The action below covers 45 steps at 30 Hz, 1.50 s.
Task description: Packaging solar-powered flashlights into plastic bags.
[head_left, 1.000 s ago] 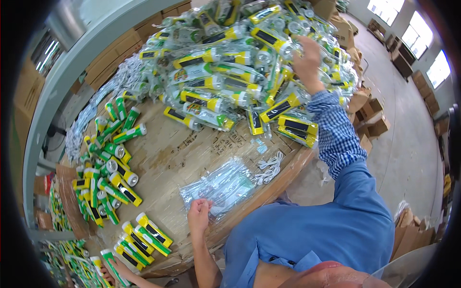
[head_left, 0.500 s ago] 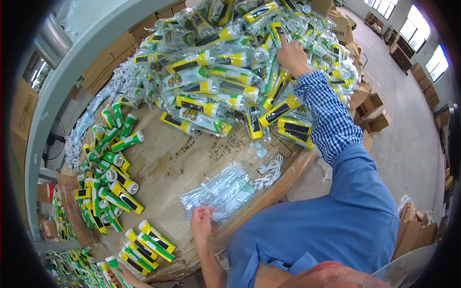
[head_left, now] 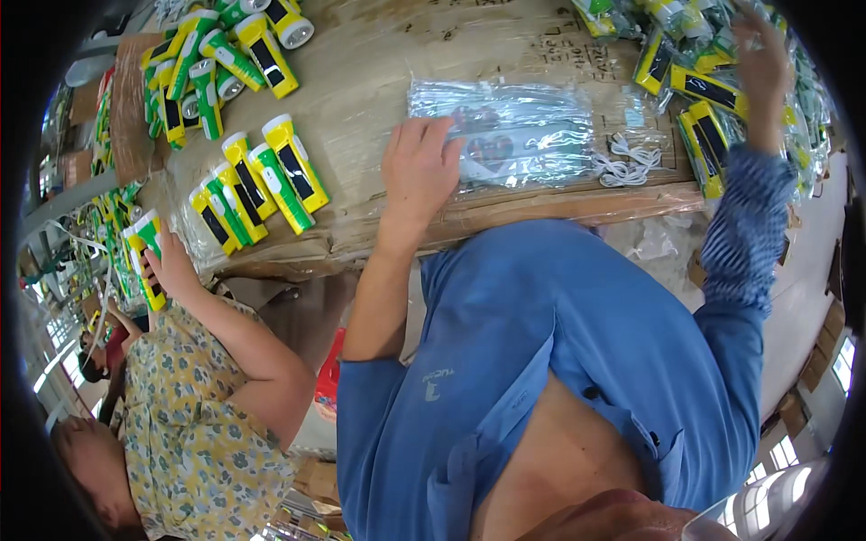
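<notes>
Left hand lies back-up at the left end of a flat stack of clear plastic bags; its fingers are bent, tips touching the film; whether they pinch any of it, cannot tell; the stack spreads rightward from these fingertips across the desk. Right hand is stretched out at the upper right, blurred (motion smears the fingertips); cannot tell whether those fingers are released or grasping; bagged flashlights, yellow and green with dark panels, lie heaped beside and around them. White cables lie coiled between the two sets of fingers, just right of the bag stack; small pale-blue packets sit just above the cables, nearer the right fingers than the left. Left of the left fingers, a row of unbagged flashlights lies side by side; farther up and left of those fingers, a loose pile of flashlights. Well left of and lower than the left fingers, a co-worker's hand holds two white-headed flashlights.
</notes>
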Motion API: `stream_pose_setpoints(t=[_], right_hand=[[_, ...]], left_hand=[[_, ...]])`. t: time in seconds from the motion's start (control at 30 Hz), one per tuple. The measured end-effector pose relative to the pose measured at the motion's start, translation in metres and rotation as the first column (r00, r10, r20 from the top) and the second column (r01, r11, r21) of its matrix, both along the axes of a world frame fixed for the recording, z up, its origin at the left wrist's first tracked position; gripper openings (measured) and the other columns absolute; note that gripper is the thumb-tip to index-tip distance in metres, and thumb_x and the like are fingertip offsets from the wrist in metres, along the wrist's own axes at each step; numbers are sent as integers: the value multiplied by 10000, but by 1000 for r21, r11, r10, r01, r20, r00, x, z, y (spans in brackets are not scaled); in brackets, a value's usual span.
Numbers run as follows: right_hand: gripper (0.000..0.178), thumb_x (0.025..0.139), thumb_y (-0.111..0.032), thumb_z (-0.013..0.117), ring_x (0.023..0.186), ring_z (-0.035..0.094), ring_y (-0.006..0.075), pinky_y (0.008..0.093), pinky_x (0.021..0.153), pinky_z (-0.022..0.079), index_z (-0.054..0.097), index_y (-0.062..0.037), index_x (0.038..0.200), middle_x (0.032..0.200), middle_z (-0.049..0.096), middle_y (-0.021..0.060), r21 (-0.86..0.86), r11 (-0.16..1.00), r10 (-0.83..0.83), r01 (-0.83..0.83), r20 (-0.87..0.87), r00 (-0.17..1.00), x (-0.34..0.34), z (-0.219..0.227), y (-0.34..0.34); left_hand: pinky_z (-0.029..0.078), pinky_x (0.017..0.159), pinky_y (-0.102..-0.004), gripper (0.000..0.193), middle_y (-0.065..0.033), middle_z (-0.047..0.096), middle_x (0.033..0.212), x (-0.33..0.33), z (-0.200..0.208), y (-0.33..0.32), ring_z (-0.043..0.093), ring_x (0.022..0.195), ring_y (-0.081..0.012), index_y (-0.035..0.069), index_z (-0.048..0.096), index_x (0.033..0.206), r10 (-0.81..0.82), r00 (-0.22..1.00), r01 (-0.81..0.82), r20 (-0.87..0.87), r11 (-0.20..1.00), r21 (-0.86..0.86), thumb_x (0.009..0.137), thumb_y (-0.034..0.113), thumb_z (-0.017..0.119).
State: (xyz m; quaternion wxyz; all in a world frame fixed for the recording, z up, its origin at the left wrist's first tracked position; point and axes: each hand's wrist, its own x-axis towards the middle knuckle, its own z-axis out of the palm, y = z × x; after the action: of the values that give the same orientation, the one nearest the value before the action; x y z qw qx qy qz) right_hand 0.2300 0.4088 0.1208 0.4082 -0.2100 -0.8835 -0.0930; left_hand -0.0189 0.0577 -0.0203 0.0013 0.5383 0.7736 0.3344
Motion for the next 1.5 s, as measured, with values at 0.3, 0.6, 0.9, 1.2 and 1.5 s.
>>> stream_pose_setpoints(t=[0.3,0.6,0.9,1.2,1.5], right_hand=[[209,710,-143,761,865,640,360,461,771,538,659,-66,876,824,633,134,-714,690,370,-119,206,906,-89,-153,-177],[597,751,-14,672,871,650,386,450,733,535,473,16,1312,886,648,172,-845,493,344,-209,-32,938,-76,-160,-185],[570,713,31,645,762,661,433,511,632,510,449,62,1247,765,635,226,-863,499,320,-80,98,943,-70,-153,-183],[434,720,11,661,719,672,429,503,601,509,481,50,1113,704,652,209,-867,494,287,-71,86,954,-77,-161,-179],[432,764,-60,662,774,677,432,536,670,519,549,-51,1181,768,669,217,-872,490,266,4,154,952,-77,-150,-178]], left_hand=[[484,802,-460,335,-88,620,961,-8,-6,15,597,926,-304,93,715,987,-138,981,128,-136,989,-77,687,186,829],[452,824,-449,134,-75,645,854,22,6,50,615,855,-294,103,721,933,-243,917,225,-316,970,-93,801,129,730],[433,834,-452,53,-59,568,810,3,-14,43,567,823,-296,93,661,853,-211,880,155,-426,974,-164,807,85,687],[462,812,-448,129,-105,652,947,25,-17,48,609,889,-313,52,672,928,-345,895,370,-281,928,39,810,44,724],[448,695,-427,89,-66,603,821,27,-18,53,575,765,-288,86,653,825,-251,882,313,-399,945,98,804,78,740]])
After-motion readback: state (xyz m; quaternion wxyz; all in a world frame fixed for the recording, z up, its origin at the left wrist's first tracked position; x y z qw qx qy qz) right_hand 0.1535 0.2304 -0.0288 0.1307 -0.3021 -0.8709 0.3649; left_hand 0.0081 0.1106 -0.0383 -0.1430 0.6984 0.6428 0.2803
